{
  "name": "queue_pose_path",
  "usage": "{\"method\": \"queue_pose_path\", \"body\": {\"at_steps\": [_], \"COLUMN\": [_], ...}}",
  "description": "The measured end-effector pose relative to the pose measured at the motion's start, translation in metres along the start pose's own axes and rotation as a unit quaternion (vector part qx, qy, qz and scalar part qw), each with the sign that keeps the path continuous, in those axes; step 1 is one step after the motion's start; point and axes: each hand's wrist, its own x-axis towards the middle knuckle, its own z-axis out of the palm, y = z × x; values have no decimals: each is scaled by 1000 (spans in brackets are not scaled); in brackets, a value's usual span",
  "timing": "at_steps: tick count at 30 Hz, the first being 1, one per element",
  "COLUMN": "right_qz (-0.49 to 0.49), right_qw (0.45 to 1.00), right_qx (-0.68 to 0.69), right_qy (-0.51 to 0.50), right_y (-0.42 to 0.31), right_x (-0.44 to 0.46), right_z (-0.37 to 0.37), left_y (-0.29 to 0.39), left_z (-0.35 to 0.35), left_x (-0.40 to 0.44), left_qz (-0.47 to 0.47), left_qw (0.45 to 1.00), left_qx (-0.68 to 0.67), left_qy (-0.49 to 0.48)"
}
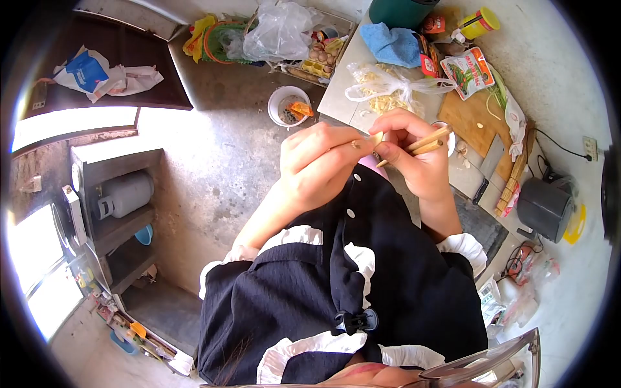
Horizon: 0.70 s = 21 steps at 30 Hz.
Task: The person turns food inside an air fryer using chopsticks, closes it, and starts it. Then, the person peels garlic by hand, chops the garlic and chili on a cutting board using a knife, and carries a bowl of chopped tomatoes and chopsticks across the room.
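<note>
Near upper centre, the left hand [315, 163] and right hand [422, 169] pinch a pale clove [376, 138], seemingly garlic; the right also grips wooden chopsticks [429, 141]. Work on it looks unfinished; another pale piece [479, 125] lies on the cutting board [471, 110].

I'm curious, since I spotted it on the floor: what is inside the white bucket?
Inside the white bucket are an orange piece and small dark bits. Whatever lies beneath them is covered, and I cannot tell exactly what they are.

Bucket [274, 103] on floor [213, 129] before left hand [317, 163]; cleaver [493, 155] partly on cutting board [468, 116], right.
</note>
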Motion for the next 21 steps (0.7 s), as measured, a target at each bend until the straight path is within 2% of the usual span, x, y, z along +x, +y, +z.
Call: {"method": "queue_pose_path", "body": {"at_steps": [3, 21], "right_qz": [-4, -17], "right_qw": [1000, 999], "right_qx": [-20, -30], "right_qy": [0, 2], "right_y": [-1, 0], "right_x": [1, 4], "right_z": [-3, -3], "left_y": [1, -7], "left_z": [-2, 2], "left_x": [3, 3], "left_qz": [-12, 25], "left_qw": [999, 1000], "left_qx": [0, -5], "left_qy": [-40, -11]}}
